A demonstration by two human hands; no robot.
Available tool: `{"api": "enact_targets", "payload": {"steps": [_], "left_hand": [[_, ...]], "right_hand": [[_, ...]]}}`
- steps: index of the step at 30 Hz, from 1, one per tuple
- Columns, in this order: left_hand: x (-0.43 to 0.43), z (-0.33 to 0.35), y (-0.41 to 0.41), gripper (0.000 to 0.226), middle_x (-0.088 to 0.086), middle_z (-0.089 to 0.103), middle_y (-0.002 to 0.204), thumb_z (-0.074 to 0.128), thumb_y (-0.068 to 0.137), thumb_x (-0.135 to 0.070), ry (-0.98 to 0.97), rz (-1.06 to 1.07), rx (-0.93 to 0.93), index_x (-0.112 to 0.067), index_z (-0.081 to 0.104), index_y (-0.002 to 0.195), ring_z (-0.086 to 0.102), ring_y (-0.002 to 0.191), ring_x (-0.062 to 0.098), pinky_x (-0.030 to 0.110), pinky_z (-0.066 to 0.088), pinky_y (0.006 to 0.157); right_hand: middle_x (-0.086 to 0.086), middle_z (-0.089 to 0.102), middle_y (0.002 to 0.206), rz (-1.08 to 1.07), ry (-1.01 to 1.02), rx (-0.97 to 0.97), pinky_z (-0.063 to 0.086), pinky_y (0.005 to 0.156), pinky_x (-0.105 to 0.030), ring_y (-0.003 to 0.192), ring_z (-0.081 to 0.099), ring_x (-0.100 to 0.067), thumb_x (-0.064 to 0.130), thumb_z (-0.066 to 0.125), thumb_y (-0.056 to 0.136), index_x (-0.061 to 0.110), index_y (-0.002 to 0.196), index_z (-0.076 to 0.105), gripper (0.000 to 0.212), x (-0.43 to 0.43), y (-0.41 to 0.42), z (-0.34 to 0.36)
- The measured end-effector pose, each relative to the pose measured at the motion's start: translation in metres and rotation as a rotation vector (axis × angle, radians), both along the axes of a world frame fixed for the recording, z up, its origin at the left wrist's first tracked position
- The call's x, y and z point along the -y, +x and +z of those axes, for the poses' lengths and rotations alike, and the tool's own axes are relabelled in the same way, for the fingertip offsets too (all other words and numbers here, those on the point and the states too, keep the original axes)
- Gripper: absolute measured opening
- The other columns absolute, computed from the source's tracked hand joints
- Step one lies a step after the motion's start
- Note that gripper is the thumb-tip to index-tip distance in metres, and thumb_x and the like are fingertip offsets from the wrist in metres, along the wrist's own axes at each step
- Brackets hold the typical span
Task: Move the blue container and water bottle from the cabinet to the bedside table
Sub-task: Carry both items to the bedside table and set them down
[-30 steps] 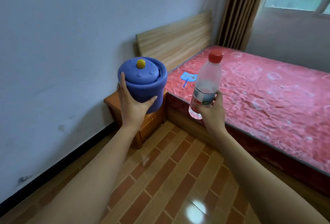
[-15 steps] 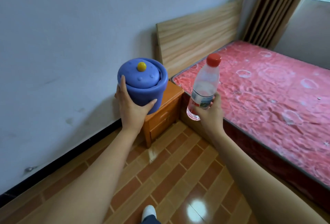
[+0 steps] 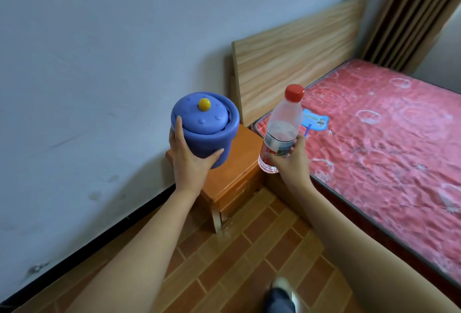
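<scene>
Mid-frame, left of centre: left hand [image 3: 190, 160] cupped under and round the lower wall of the container [image 3: 207, 135], thumb up along its left side to the rim, fingers [image 3: 216, 153] wrapped round the front and pressed to the wall. Held upright in the air, above the left part of the table [image 3: 232, 163], not touching it. Domed blue lid seated inside the rim, yellow knob [image 3: 204, 104] on top.

Right of centre: right hand [image 3: 290, 163] closed round the lower half of the bottle [image 3: 282, 130], over the label, thumb along the right side, fingers curled round the far side and mostly hidden. Bottle clear, tilted slightly with the red cap [image 3: 294, 93] leaning right, base hanging over the gap between table and bed [image 3: 386, 143]. Clear of both.

Table small, orange wood, set against the wall [image 3: 99, 51] and just beside the bed; drawer front below its top. Wooden headboard [image 3: 299, 58] behind, upper centre. Pink patterned mattress across the right side of the frame, a small blue thing [image 3: 315, 119] lying on it near the bottle. Brown curtain [image 3: 409, 13] at upper right. Brick-pattern floor [image 3: 237, 263] at the bottom, a shoe [image 3: 280, 296] at the lower edge.
</scene>
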State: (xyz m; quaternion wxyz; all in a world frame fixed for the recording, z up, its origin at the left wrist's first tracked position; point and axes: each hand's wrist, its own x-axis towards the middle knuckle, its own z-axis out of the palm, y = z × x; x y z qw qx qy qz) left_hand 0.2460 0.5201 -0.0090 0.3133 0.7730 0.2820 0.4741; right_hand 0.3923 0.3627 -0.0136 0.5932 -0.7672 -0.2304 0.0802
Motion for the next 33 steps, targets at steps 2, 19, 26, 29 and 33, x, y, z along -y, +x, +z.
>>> {"api": "enact_targets", "payload": {"steps": [2,19,26,29,33], "left_hand": [[-0.012,-0.006,0.017,0.112,0.012,0.028,0.147,0.087,0.057,-0.028,-0.021,0.051,-0.004,-0.026,0.013,0.141,0.031,0.135,0.022,0.035,0.037,0.106],[-0.072,-0.029,0.155,0.111,0.011,0.028,0.146,0.085,0.059,-0.023,-0.117,0.404,-0.028,-0.015,0.015,0.144,0.029,0.135,0.020,0.026,0.030,0.107],[-0.091,-0.050,0.180,0.111,0.010,0.026,0.147,0.086,0.059,-0.019,-0.190,0.441,-0.048,-0.016,0.015,0.144,0.028,0.136,0.019,0.028,0.029,0.109],[-0.100,-0.063,0.187,0.111,0.009,0.025,0.147,0.085,0.060,-0.018,-0.213,0.455,-0.051,-0.016,0.014,0.144,0.027,0.136,0.016,0.013,0.025,0.107],[-0.117,-0.084,0.197,0.111,0.010,0.025,0.148,0.085,0.060,-0.019,-0.256,0.475,-0.060,-0.015,0.014,0.144,0.027,0.135,0.016,0.001,0.020,0.102]], "right_hand": [[-0.009,0.059,0.112,0.033,-0.016,0.002,0.052,0.085,-0.040,0.101,0.059,-0.025,0.014,0.081,0.064,0.020,0.111,0.037,0.064,-0.019,0.022,-0.007],[-0.010,0.056,0.109,0.389,-0.134,0.031,0.053,0.081,-0.042,0.096,0.058,-0.025,0.018,0.083,0.061,0.021,0.110,0.038,0.067,-0.145,0.208,-0.036],[-0.008,0.061,0.108,0.440,-0.214,0.004,0.053,0.077,-0.040,0.094,0.061,-0.024,0.022,0.082,0.063,0.015,0.114,0.041,0.067,-0.174,0.236,-0.057],[-0.008,0.061,0.110,0.462,-0.244,-0.009,0.051,0.073,-0.036,0.095,0.061,-0.025,0.024,0.082,0.064,0.014,0.117,0.040,0.068,-0.187,0.244,-0.066],[-0.006,0.062,0.109,0.473,-0.275,-0.008,0.043,0.063,-0.023,0.094,0.061,-0.024,0.027,0.082,0.065,0.013,0.118,0.041,0.068,-0.210,0.251,-0.081]]}}
